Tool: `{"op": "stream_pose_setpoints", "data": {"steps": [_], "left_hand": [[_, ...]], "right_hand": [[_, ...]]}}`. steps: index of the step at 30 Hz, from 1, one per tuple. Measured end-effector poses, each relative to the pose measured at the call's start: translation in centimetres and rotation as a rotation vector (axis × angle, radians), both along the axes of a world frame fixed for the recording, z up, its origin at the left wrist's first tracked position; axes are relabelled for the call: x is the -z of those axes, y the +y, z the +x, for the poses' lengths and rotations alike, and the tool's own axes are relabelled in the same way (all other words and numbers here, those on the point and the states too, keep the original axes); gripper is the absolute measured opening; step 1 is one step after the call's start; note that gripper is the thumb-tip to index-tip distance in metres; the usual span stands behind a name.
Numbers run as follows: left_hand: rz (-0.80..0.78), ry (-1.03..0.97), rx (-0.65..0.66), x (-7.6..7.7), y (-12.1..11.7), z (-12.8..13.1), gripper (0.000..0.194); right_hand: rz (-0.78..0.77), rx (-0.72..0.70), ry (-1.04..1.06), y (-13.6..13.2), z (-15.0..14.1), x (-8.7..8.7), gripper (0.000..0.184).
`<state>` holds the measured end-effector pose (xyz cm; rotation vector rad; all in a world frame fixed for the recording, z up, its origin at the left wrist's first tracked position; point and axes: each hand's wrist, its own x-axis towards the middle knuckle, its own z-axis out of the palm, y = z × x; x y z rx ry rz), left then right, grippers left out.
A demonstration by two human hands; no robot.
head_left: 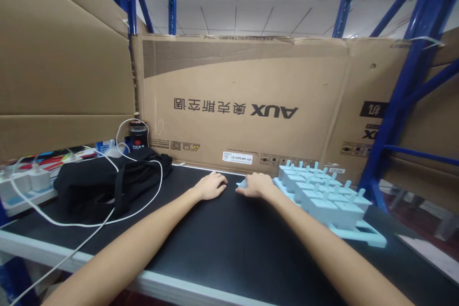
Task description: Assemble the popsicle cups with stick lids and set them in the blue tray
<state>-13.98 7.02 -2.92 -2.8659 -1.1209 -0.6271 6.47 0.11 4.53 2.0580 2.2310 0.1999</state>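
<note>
1. Starting at the fingers: on the right hand (256, 184), a small light-blue piece (243, 184) is pinched between thumb and fingers. Most of it is covered by the hand, so its full shape can't be made out. It's held low over the middle of the desk (215, 253), towards the back edge.
2. On the left hand (211, 185), the fingers are kept close together and loosely bent, palm down on the black top, with a bit of a gap left by the thumb. Nothing is seen to be gripped there. The two hands are held near each other but apart.
3. Just beside the right hand, a bunch of light-blue moulds (324, 213) is lined up in rows, little tabs pointed upwards. They're carried by a light-blue frame (376, 239), its near corner left uncovered.
4. Over on the left, a black bag (86, 184) is slumped on the desk, with a white cable (75, 225) looped around and across it. A dark jar (138, 136) is parked behind it, and a power strip with white plugs (21, 198) is squeezed in at the far left.
5. Behind everything, the desk is walled off by a big cardboard sheet (229, 81), "AUX" printed upside down on it, flanked by blue posts (405, 86).
</note>
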Motion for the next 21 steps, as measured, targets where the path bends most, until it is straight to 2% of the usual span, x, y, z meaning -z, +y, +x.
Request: {"op": "stream_pose_setpoints", "data": {"steps": [4,8,12,16,18,21], "left_hand": [[0.009,0.023,0.0,-0.1,-0.3,0.0,0.028],[-0.01,0.012,-0.017,-0.3,-0.7,0.1,0.032],[-0.007,0.022,-0.012,-0.5,-0.9,0.3,0.032],[-0.002,0.023,-0.011,-0.5,-1.0,0.2,0.034],[-0.005,0.014,-0.007,-0.6,-1.0,0.1,0.034],[-0.024,-0.003,0.001,-0.8,-1.0,0.3,0.036]], "right_hand": [[-0.019,0.037,0.056,0.7,0.3,0.7,0.087],[-0.069,0.095,0.124,1.3,2.1,1.3,0.098],[-0.062,0.036,0.127,2.6,2.9,2.2,0.082],[-0.01,-0.123,0.188,3.9,2.1,2.9,0.07],[0.003,-0.164,0.207,4.2,2.1,2.7,0.068],[0.001,-0.132,0.188,4.3,3.4,2.0,0.066]]}}
